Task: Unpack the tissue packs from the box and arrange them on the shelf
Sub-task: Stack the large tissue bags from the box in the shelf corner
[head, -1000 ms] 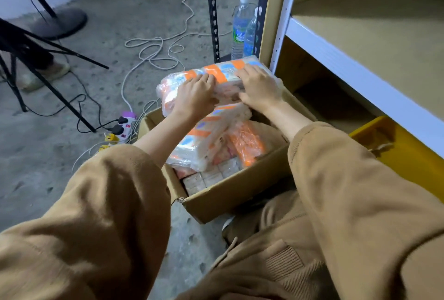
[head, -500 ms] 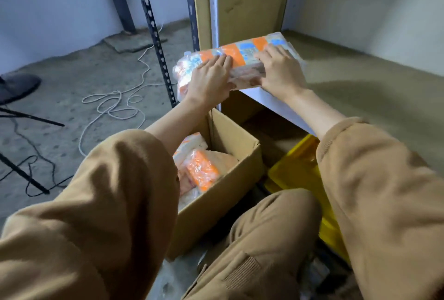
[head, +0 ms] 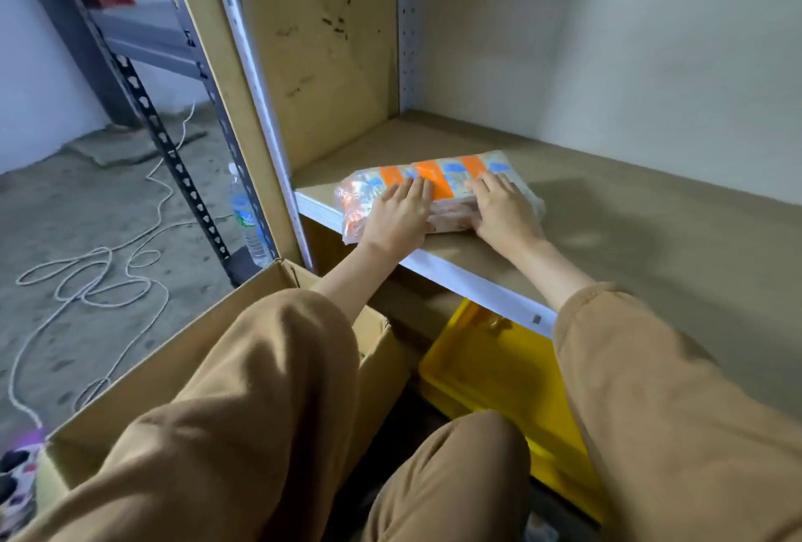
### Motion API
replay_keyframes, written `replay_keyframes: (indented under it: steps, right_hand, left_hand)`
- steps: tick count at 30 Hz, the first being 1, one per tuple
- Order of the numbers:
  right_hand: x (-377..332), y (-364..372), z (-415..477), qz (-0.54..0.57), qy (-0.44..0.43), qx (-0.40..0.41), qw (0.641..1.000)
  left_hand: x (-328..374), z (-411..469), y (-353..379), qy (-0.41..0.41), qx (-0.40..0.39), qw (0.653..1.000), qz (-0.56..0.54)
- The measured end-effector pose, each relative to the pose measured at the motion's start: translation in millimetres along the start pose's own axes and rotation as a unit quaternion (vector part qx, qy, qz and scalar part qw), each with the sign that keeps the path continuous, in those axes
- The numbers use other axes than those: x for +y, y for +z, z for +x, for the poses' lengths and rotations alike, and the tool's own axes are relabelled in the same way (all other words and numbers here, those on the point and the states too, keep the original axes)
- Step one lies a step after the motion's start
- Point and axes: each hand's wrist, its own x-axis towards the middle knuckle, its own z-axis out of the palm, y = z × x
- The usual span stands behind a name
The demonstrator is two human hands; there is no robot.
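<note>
A clear-wrapped tissue pack (head: 447, 179) with orange and blue bands lies flat on the brown shelf board (head: 629, 220), near its front left corner. My left hand (head: 397, 216) rests on the pack's left half and my right hand (head: 503, 209) on its right half, fingers spread over the wrapper. The open cardboard box (head: 191, 350) stands on the floor below left; my left sleeve hides its inside.
A yellow plastic crate (head: 490, 381) sits under the shelf. A water bottle (head: 247, 220) stands by the upright post (head: 260, 99). A white cable (head: 100, 281) coils on the concrete floor. A power strip (head: 17, 468) lies at the lower left edge.
Both hands carried the tissue pack up out of the box and to the right, and it now lies on the shelf board. My view turned from the box toward the shelf.
</note>
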Motion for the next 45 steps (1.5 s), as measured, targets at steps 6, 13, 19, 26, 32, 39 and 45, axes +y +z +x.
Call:
replay_keyframes:
  steps: [6,13,19,26,32,39,45]
  right_hand:
    - [12,8,16,0.044,-0.008,-0.018,0.999]
    - [12,14,45,0.049,0.002,-0.029,0.998]
    - [-1,46,61,0.128,0.042,-0.019,0.991]
    - [-9,64,83,0.113,0.043,-0.105,0.987]
    - [-8,76,94,0.123,0.056,-0.122,0.983]
    - [-7,90,96,0.151,0.069,-0.108,0.98]
    - [-6,89,96,0.153,0.057,-0.11,0.98]
  left_hand:
    - [-13,13,6,0.005,-0.025,1.0,-0.007]
    - [-52,9,9,-0.04,-0.051,0.997,-0.03]
    - [-49,56,23,-0.119,-0.068,0.991,-0.003]
    - [-69,111,45,-0.17,-0.07,0.983,0.025]
    - [-91,152,61,-0.183,-0.068,0.98,0.032]
    - [-98,192,73,-0.193,-0.075,0.978,0.035]
    - [-99,210,81,-0.201,-0.07,0.977,0.029]
